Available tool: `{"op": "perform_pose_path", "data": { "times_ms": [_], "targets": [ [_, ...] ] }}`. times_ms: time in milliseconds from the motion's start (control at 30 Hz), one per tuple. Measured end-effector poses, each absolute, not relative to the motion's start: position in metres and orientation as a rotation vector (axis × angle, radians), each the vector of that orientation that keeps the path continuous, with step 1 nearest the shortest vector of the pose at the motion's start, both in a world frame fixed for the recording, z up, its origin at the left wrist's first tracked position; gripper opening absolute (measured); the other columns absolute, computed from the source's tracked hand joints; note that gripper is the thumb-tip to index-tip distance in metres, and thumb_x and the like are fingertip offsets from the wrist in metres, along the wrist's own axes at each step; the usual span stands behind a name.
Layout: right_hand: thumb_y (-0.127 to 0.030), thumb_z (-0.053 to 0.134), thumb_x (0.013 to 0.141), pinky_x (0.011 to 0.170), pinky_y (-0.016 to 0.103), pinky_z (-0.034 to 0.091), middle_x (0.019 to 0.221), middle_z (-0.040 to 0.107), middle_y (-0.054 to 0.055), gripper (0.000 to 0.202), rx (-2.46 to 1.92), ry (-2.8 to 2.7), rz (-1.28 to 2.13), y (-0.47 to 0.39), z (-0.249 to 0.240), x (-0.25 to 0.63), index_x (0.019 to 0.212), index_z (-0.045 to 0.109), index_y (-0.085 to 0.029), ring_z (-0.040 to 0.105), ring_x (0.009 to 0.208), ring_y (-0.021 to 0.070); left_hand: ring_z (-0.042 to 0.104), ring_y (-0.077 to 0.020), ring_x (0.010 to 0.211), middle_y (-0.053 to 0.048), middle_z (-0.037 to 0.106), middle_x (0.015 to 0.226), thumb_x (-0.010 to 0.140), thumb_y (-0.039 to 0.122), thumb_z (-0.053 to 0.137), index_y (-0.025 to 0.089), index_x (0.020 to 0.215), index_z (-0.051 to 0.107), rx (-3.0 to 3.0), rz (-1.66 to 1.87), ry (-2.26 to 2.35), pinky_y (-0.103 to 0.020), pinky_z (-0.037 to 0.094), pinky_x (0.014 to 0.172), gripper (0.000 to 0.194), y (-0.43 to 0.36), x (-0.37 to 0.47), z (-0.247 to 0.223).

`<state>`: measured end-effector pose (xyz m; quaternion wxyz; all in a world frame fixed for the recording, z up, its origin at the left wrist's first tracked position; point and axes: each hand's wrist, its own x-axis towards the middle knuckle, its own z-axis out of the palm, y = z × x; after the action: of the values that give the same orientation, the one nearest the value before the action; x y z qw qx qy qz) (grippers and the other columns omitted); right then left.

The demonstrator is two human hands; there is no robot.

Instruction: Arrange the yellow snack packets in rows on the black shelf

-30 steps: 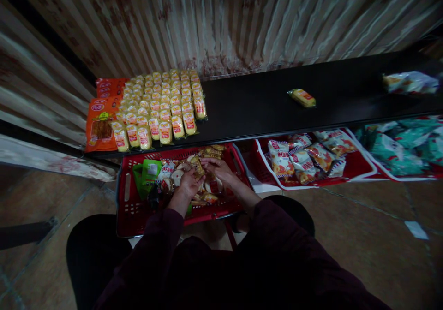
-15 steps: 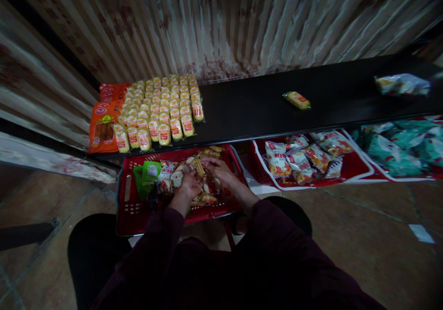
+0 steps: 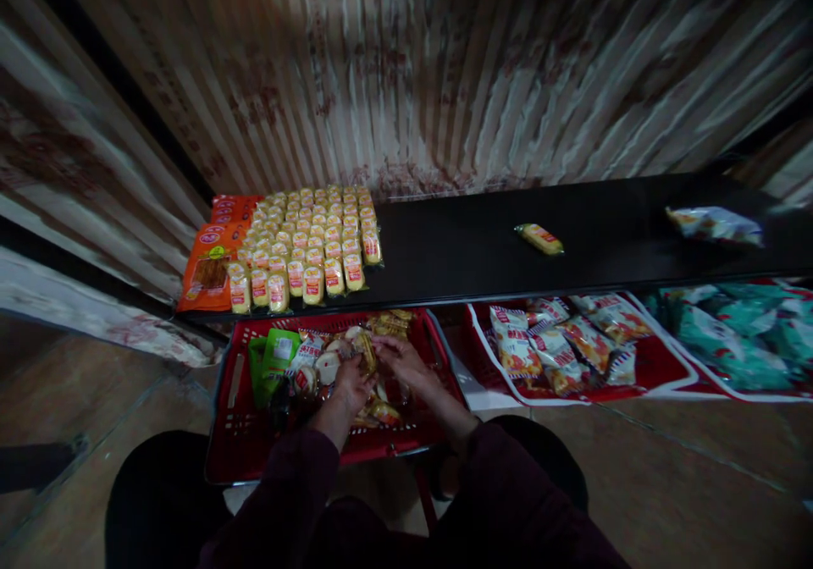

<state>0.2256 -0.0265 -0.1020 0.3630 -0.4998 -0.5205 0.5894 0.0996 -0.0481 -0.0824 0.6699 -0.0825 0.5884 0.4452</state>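
Both hands are over a red basket (image 3: 222,450) of mixed packaged snacks below the shelf. My left hand (image 3: 352,384) is closed round a yellow wrapped snack (image 3: 365,353), which stands up between the hands. Close to its right side is my right hand (image 3: 401,359), fingers pointing left at the snack; its fingertips are too dark and small to tell whether they grip it. Green packets (image 3: 279,353) and round white-topped snacks (image 3: 327,367) lie to the left of the hands. More yellow snacks (image 3: 389,323) are behind them.
The black shelf (image 3: 445,247) bears rows of yellow snacks (image 3: 311,243), orange packets (image 3: 207,273), one separate yellow snack (image 3: 539,238) and a white-blue packet (image 3: 717,224). Baskets of white-red bags (image 3: 552,353) and teal bags (image 3: 730,340) stand lower right.
The head view has tilted, so the shelf and baskets appear lower in the picture. Both hands remain over the red basket, with the yellow snack still between them.
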Motion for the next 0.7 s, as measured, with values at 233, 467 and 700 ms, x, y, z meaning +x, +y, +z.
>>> {"op": "perform_pose_path", "data": {
  "times_ms": [233,467,700],
  "targets": [
    [-0.05,0.055,0.08,0.096,0.041,0.047,0.115,0.068,0.01,0.045,-1.388,-1.631,1.349,-0.043,-0.106,0.228,0.113,0.066,-0.02,0.063,0.106,0.025,0.057,-0.0107,0.064,-0.002,0.063,0.08,0.082,0.015,0.055,0.018,0.093,0.058,-0.118,1.004,1.443,-0.024,0.047,0.067,0.012,-0.061,0.1,-0.088],
    [-0.054,0.048,0.083,0.105,0.04,0.038,0.127,0.061,0.012,0.056,-1.576,-1.608,1.361,-0.053,-0.089,0.22,0.124,0.059,-0.016,0.056,0.118,0.0249,0.06,-0.0105,0.067,-0.003,0.066,0.084,0.083,0.017,0.054,0.02,0.106,0.057,0.027,1.045,1.399,-0.024,0.047,0.067,0.023,-0.067,0.098,-0.081],
    [-0.067,0.051,0.076,0.108,0.043,0.034,0.132,0.056,0.014,0.072,-1.564,-1.484,1.47,-0.049,-0.078,0.212,0.127,0.055,-0.016,0.049,0.126,0.0278,0.064,-0.0127,0.079,-0.007,0.068,0.102,0.085,0.019,0.05,0.02,0.109,0.061,0.126,1.101,1.408,-0.025,0.049,0.069,0.026,-0.068,0.102,-0.075]
  ]
}}
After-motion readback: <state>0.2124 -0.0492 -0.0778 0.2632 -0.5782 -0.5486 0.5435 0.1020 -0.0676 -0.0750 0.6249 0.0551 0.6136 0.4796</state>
